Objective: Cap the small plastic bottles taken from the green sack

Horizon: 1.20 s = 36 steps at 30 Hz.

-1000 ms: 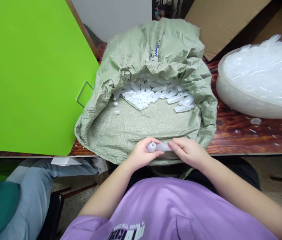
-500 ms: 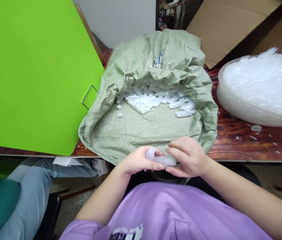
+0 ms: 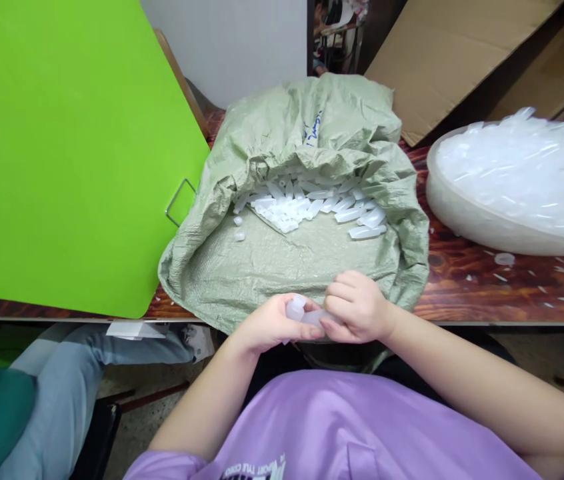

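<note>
"At the near edge of the sack (image 3: 307, 257), what do I see?"
"Left hand (image 3: 268, 324) curled around one white piece (image 3: 314, 318), right hand (image 3: 358, 307) folded on its right end; its long axis runs left to right between them, neither nearer."

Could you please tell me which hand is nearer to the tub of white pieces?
Right. The right hand is left of the tub and lower in the picture; the left hand is farther left, beyond the right hand.

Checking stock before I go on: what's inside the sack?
Translucent white pieces lie heaped inside the sack, with two small bits apart at the front left. The sack overhangs the pieces' rear, hiding whatever lies deeper.
</note>
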Available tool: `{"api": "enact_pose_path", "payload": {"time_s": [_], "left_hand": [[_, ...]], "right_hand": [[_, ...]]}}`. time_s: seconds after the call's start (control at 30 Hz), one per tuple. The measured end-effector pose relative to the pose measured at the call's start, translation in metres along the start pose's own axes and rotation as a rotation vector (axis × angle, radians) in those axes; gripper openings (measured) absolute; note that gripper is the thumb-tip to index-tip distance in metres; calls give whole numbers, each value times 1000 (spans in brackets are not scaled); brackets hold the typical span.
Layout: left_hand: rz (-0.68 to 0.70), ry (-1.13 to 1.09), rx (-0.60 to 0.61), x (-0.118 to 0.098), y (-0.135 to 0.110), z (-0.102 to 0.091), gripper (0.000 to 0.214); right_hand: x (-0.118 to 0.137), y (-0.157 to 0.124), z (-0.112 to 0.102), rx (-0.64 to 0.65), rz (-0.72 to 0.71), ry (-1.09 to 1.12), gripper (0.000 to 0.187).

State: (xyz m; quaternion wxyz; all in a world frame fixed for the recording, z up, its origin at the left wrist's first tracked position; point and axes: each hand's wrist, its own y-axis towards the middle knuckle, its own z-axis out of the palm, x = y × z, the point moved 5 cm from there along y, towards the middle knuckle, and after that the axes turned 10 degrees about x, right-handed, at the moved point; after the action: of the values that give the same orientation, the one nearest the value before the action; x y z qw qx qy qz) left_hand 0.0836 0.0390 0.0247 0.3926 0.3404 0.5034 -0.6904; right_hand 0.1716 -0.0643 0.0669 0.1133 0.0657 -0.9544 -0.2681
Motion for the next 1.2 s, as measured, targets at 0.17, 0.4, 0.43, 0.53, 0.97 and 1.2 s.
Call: {"api": "enact_pose_path", "payload": {"time_s": [0.17,0.4,0.43,0.53,0.97,1.2], "left_hand": [[55,91,-88,0,0,4,37],[76,182,-162,-9,-7,0,43],[65,200,-169,-10,-9,0,44],[21,355,-89,-8,-8,13,41],[70,921,-62,-8,18,51,40],[-18,581,-190,-4,5,34,49]], "right_hand": [[-8,-4,21,49,193,249,31],[-20,-10,14,351,244,443,32],[-30,-12,7,375,289,467,35],[-90,-28,-19,327,732,266,33],[-193,-46,-23,351,1203,-230,48],[-200,-45,-18,326,1259,-183,38]]}}
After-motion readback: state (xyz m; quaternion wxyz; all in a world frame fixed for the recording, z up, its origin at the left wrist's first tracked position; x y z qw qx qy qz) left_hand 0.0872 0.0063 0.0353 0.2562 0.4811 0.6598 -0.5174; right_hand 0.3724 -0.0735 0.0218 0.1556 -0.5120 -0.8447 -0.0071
